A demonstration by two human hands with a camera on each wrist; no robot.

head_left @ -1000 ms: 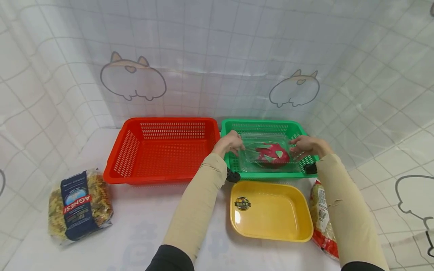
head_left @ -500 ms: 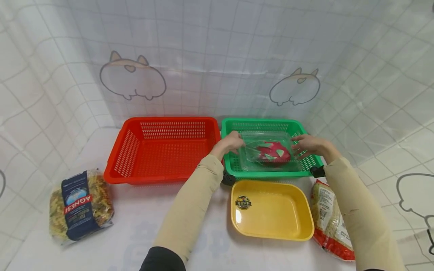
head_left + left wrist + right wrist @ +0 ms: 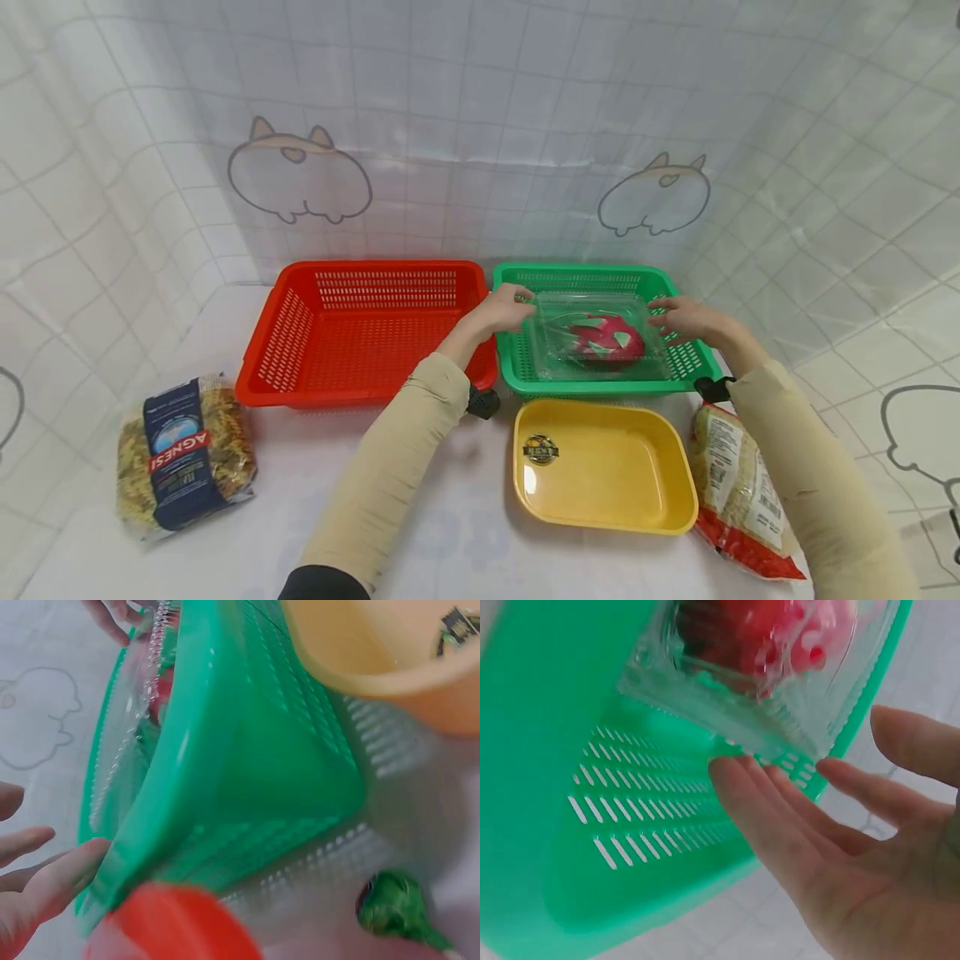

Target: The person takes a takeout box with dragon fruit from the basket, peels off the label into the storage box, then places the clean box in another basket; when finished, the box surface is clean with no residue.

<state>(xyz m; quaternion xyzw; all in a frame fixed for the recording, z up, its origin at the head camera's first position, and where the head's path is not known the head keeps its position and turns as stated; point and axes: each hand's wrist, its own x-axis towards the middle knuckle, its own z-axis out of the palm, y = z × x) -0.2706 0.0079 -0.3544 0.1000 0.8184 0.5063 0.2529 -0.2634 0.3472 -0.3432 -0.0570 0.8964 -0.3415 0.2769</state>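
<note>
A clear plastic clamshell box [image 3: 557, 365] lies in the green basket [image 3: 517, 388], with a pink dragon fruit [image 3: 617, 343] inside it. My left hand [image 3: 502, 310] hovers over the basket's left rim, apart from the box, and holds nothing. Its fingers [image 3: 64, 877] look loose in the left wrist view, close to the green rim. Beyond the box's right end is my right hand [image 3: 692, 321], also holding nothing. The right wrist view has its fingers [image 3: 754, 799] stretched out over the slotted basket floor, near the box's edge.
A red basket [image 3: 367, 350] stands left of the green one. In front sits a yellow tray [image 3: 600, 475]. A bag of Agnesi pasta [image 3: 183, 454] lies far left, another red-ended bag [image 3: 742, 483] at right. The left wrist view shows a small green object [image 3: 394, 904] on the table.
Both hands have moved outward from the box, the left to the left and the right to the right. The box stays in the green basket.
</note>
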